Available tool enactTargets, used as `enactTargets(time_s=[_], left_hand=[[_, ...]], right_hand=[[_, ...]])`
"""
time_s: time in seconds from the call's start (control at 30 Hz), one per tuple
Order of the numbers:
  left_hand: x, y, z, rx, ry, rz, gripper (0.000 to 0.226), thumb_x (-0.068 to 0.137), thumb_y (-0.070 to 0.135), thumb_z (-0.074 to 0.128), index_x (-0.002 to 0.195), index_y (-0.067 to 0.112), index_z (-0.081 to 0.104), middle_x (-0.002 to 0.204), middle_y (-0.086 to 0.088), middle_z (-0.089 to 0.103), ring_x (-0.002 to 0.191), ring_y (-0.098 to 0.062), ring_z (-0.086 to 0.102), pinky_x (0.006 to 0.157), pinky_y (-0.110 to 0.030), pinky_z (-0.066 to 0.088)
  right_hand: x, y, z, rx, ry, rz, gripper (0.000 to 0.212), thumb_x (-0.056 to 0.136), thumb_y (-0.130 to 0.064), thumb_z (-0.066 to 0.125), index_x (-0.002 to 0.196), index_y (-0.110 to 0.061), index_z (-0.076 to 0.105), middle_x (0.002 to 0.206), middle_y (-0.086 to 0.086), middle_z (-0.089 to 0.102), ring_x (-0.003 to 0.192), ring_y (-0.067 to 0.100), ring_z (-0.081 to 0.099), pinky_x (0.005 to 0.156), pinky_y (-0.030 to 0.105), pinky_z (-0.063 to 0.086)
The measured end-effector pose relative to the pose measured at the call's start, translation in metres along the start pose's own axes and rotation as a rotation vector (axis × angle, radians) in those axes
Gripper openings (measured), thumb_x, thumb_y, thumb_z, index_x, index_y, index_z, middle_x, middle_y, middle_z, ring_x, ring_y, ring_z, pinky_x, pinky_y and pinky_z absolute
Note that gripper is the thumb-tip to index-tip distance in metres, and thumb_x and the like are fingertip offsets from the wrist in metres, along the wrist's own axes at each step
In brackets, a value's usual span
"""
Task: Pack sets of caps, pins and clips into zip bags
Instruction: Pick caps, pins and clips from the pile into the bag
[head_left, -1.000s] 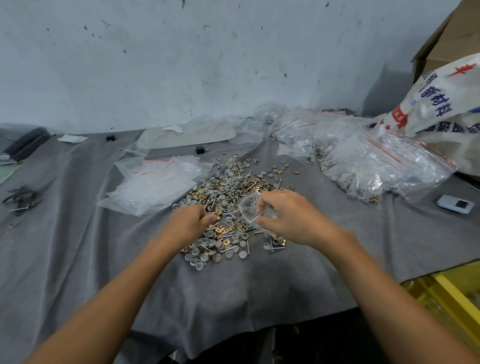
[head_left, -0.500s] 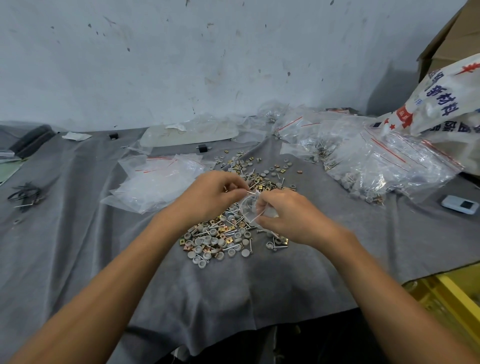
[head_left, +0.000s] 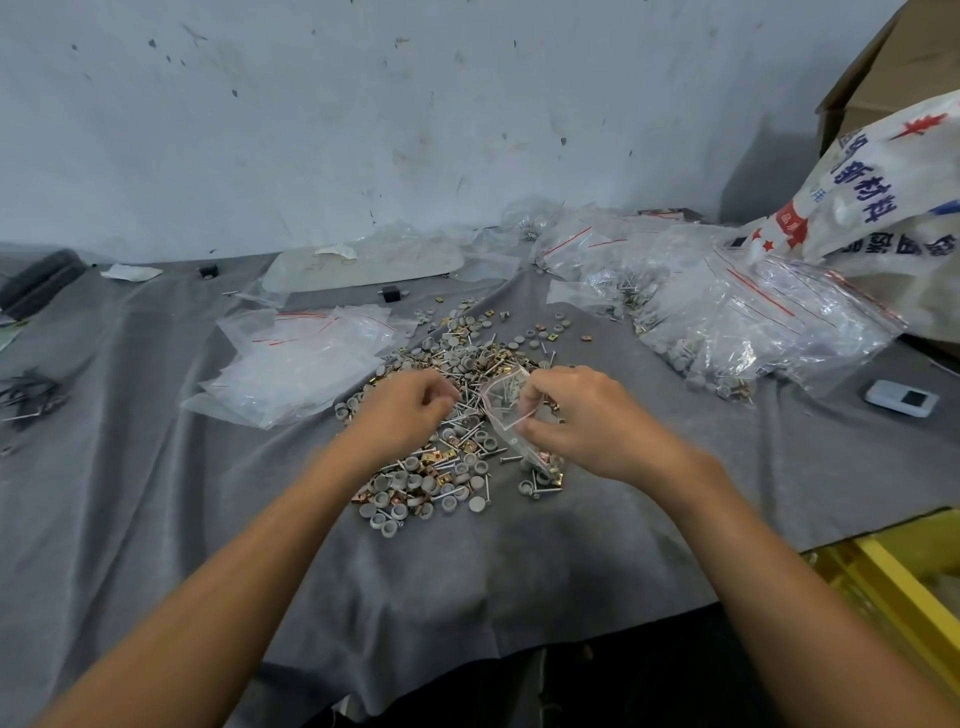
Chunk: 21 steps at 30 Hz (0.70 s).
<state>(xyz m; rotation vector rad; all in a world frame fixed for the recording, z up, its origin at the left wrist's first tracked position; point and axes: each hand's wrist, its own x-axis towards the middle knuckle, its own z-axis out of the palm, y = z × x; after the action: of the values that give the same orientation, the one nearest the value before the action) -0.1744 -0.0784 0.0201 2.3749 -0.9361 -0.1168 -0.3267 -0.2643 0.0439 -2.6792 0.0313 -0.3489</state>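
A white device (head_left: 901, 398) lies on grey cloth (head_left: 156, 519) near a printed sack (head_left: 883, 197).

L hand (head_left: 400, 410) palm down, fingers curled, contents hidden. R hand (head_left: 587, 421) pinches zip bag (head_left: 501, 397) w/ thumb + fingers. Forearms extended fwd.

A small clear zip bag (head_left: 500, 402) tilts just above the heap (head_left: 415, 483) of grey caps, pins and clips.

The curled fingers (head_left: 434, 391) of the left hand (head_left: 400, 413) hide whatever they hold. The right hand (head_left: 589, 423) covers part of the bag (head_left: 505, 397), whose contents are too small to tell. The sack (head_left: 883, 208) and box (head_left: 896, 67) by the desk's (head_left: 156, 493) right edge are cut off.
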Motion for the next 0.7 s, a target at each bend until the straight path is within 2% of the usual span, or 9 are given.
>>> enactTargets(time_s=[0.13, 0.23, 0.33, 0.4, 0.47, 0.53, 0.7], left_hand=[[0.003, -0.008, 0.03, 0.187, -0.145, -0.039, 0.009, 0.1, 0.027, 0.06, 0.096, 0.024, 0.067, 0.09, 0.011, 0.067, 0.084, -0.009, 0.064, 0.07, -0.026, 0.049], [0.008, -0.009, 0.045, 0.3, -0.134, -0.071, 0.013, 0.098, 0.032, 0.062, 0.092, 0.021, 0.065, 0.085, 0.006, 0.066, 0.08, -0.014, 0.063, 0.068, -0.031, 0.049], [0.014, -0.009, 0.051, 0.347, -0.12, -0.066, 0.019, 0.097, 0.037, 0.062, 0.089, 0.02, 0.061, 0.082, 0.004, 0.064, 0.072, -0.01, 0.057, 0.057, -0.027, 0.039], [0.017, -0.007, 0.051, 0.335, -0.156, -0.068, 0.018, 0.097, 0.036, 0.063, 0.091, 0.019, 0.064, 0.084, 0.002, 0.066, 0.073, -0.011, 0.058, 0.057, -0.029, 0.042], [0.017, -0.005, 0.051, 0.288, -0.203, -0.078, 0.014, 0.096, 0.033, 0.064, 0.098, 0.019, 0.065, 0.091, 0.002, 0.067, 0.082, -0.016, 0.063, 0.071, -0.035, 0.053], [0.017, -0.004, 0.051, 0.233, -0.226, -0.098, 0.013, 0.097, 0.031, 0.064, 0.1, 0.018, 0.065, 0.093, 0.001, 0.068, 0.087, -0.018, 0.064, 0.081, -0.038, 0.055], [0.013, -0.008, 0.044, 0.081, -0.215, -0.147, 0.016, 0.092, 0.034, 0.072, 0.092, 0.021, 0.063, 0.087, 0.005, 0.065, 0.079, -0.011, 0.059, 0.068, -0.03, 0.047]], right_hand=[[-0.001, 0.0, 0.0, 0.008, -0.011, 0.0, 0.012, 0.092, -0.033, 0.069, 0.092, -0.032, 0.057, 0.108, -0.009, 0.068, 0.105, 0.017, 0.057, 0.092, 0.038, 0.046], [-0.002, 0.0, -0.001, 0.006, -0.018, 0.005, 0.014, 0.092, -0.035, 0.068, 0.092, -0.033, 0.055, 0.109, -0.01, 0.067, 0.107, 0.017, 0.057, 0.092, 0.037, 0.046], [-0.003, 0.003, -0.003, 0.006, -0.018, 0.007, 0.016, 0.092, -0.035, 0.068, 0.09, -0.034, 0.052, 0.107, -0.011, 0.066, 0.106, 0.017, 0.056, 0.092, 0.038, 0.046], [-0.004, 0.005, -0.005, 0.008, -0.017, 0.013, 0.017, 0.092, -0.036, 0.068, 0.089, -0.035, 0.052, 0.106, -0.012, 0.065, 0.105, 0.017, 0.055, 0.091, 0.039, 0.046], [-0.005, 0.006, -0.006, 0.011, -0.021, 0.018, 0.017, 0.092, -0.037, 0.068, 0.089, -0.035, 0.052, 0.106, -0.01, 0.065, 0.104, 0.018, 0.055, 0.09, 0.038, 0.046], [-0.006, 0.006, -0.007, 0.017, -0.023, 0.014, 0.017, 0.093, -0.036, 0.068, 0.089, -0.034, 0.052, 0.104, -0.01, 0.065, 0.103, 0.019, 0.055, 0.089, 0.038, 0.045], [-0.008, 0.005, -0.008, 0.016, -0.03, 0.008, 0.015, 0.093, -0.036, 0.068, 0.089, -0.032, 0.053, 0.1, -0.012, 0.062, 0.1, 0.015, 0.052, 0.083, 0.035, 0.042]])
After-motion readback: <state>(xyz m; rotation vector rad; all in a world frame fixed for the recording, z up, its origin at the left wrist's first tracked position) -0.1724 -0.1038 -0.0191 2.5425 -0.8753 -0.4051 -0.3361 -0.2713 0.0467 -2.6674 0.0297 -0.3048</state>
